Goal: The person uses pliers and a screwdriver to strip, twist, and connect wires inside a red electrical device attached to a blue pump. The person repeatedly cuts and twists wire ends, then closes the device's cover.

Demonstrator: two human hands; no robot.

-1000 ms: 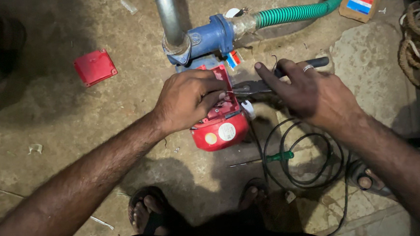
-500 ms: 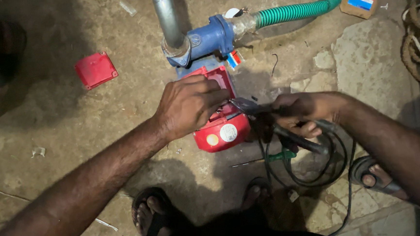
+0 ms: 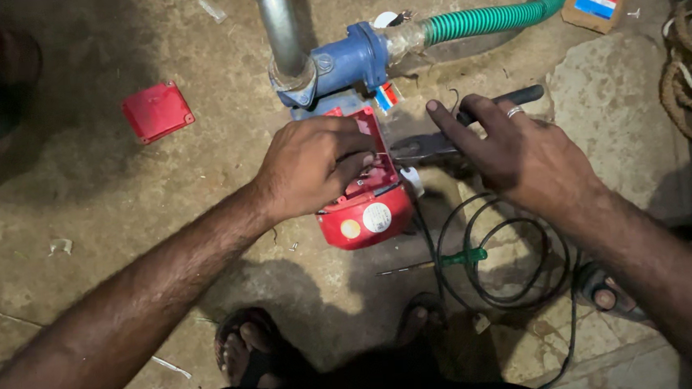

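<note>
Two hands on the red pump (image 3: 367, 213) on the floor: left hand (image 3: 312, 166) pinching wiring in its open top; right hand (image 3: 524, 155), lower half a second ago, now lifted, fingers closed on pliers (image 3: 439, 142) aimed there.

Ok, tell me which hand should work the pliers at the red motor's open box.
Right. The right hand already grips the pliers, tips pointing at the red motor's open box, while the left hand is busy pinching wires inside it.
</note>
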